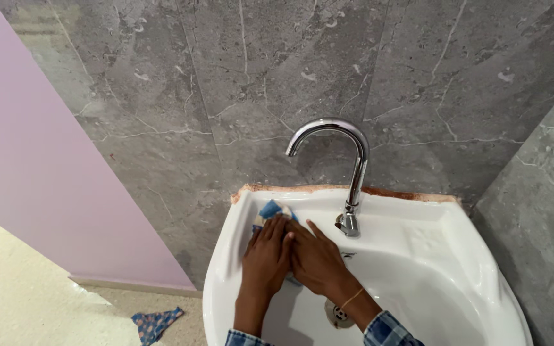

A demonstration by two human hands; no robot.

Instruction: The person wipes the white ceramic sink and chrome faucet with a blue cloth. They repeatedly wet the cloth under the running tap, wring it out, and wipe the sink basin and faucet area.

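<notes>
Both hands pressed a blue and white cloth (272,210) against the inner back-left wall of the white basin (431,256), just left of the chrome tap (354,173). The left hand (265,256) lay flat on the cloth, fingers stretched toward the rim, its grip open and spread rather than curled round anything. The right hand (317,259) lay beside it, touching it, fingers also extended and pointing up-left over the cloth; its grip was likewise open, palm down. Only the cloth's upper edge showed beyond the fingertips, left of the tap's base. A thin bangle (352,298) circled the right wrist, and blue checked sleeves (383,332) showed at the lower edge. The drain (336,314) sat in the bowl below the tap, partly hidden by the right forearm. Behind the tap rose grey marbled wall tiles (226,77); far left of it stood a pale lilac wall (27,160). A second scrap of blue patterned cloth (155,322) lay on the floor, well left of the basin.
</notes>
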